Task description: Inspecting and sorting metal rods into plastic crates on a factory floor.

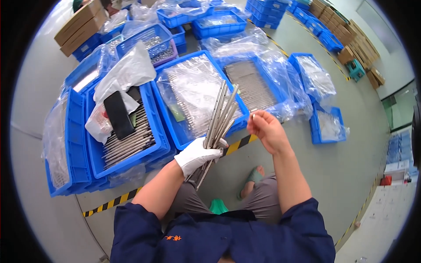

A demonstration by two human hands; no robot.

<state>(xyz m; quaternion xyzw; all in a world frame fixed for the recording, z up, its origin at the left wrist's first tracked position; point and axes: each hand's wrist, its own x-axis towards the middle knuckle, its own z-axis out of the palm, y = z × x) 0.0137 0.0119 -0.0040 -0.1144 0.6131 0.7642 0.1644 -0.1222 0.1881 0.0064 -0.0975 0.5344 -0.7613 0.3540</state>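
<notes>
My left hand (199, 155), in a white glove, is wrapped round a bundle of slim metal shafts (218, 118). The bundle stands tilted, its upper ends fanned out over the middle blue crate (180, 145). To its right, my bare right hand (268, 131) is raised apart from the shafts, thumb and fingers pinched together. A tiny light spot shows at those fingertips; whether it is an object is too small to tell. Under clear plastic, more shafts lie in rows in the middle crate. The crate at left holds shafts (131, 142) with a black phone (118, 115) on top.
Crumpled white plastic (127, 74) covers part of the left crate. Another blue crate (277, 90) of shafts stands at right, wrapped in film. Stacked blue crates (219, 28) and cardboard boxes (81, 26) stand behind. Striped floor tape (240, 143) runs beneath the crates, before my knees.
</notes>
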